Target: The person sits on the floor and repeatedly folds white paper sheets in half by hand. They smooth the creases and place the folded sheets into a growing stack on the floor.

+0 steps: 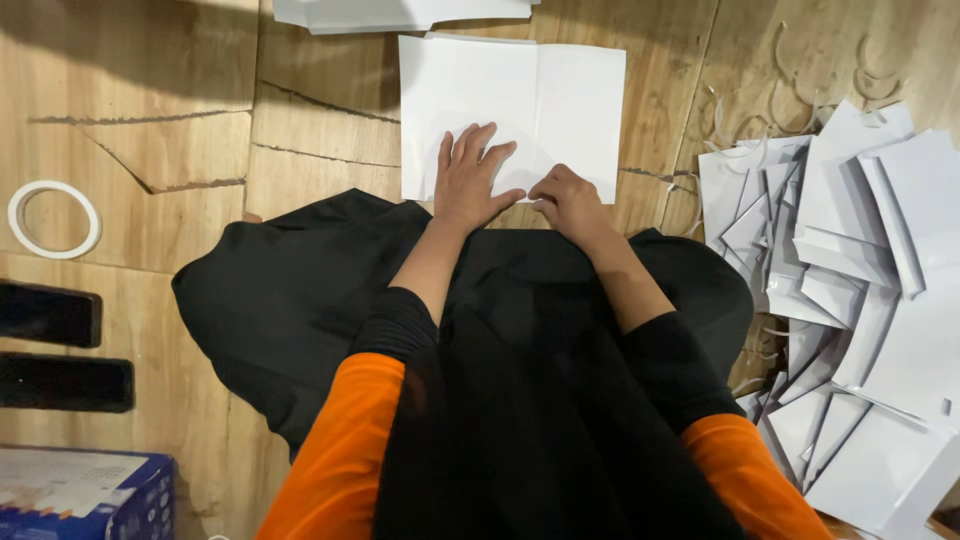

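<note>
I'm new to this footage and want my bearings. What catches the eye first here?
The white sheet at top centre, with the left hand flat on it and the right hand curled at its near edge. Next, the heap of white paper pieces on the right, and a tape ring at far left on the wooden floor.

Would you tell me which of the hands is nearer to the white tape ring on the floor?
Left. The left hand lies flat on the white sheet, closer to the tape ring; the right hand sits farther right.
</note>
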